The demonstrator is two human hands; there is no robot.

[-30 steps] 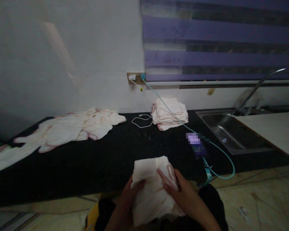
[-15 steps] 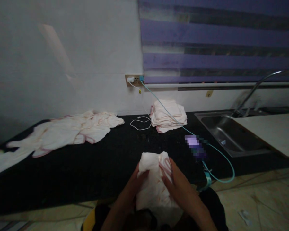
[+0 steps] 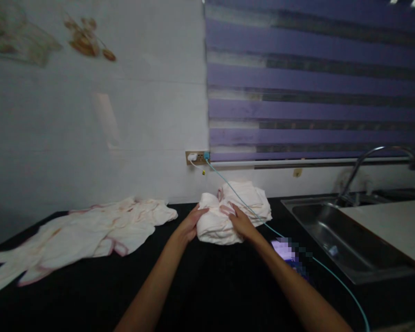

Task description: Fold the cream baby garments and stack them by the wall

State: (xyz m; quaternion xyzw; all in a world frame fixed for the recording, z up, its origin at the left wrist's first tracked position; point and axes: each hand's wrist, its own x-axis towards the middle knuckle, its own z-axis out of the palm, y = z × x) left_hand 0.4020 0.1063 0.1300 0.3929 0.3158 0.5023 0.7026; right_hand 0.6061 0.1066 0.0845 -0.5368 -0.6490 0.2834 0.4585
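A folded white garment (image 3: 214,227) with pinkish trim is held between my two hands at the middle of the counter. My left hand (image 3: 192,224) grips its left side, thumb on top. On the right side my right hand (image 3: 241,223) has its thumb and fingers closed on the cloth. Directly behind and to the right lies a stack of folded white garments (image 3: 251,196), partly covered by the held one. Whether the two touch I cannot tell.
More white garments (image 3: 100,226) lie loosely spread on the dark counter (image 3: 200,286) at left. A turquoise cable (image 3: 228,181) runs from the wall socket (image 3: 198,157) across the stack to a blurred phone (image 3: 285,251). A steel sink (image 3: 335,240) and tap (image 3: 356,170) stand at right.
Both hands have carried the folded garment forward, away from my body, to the front left of the stack. The camera view has tilted upward.
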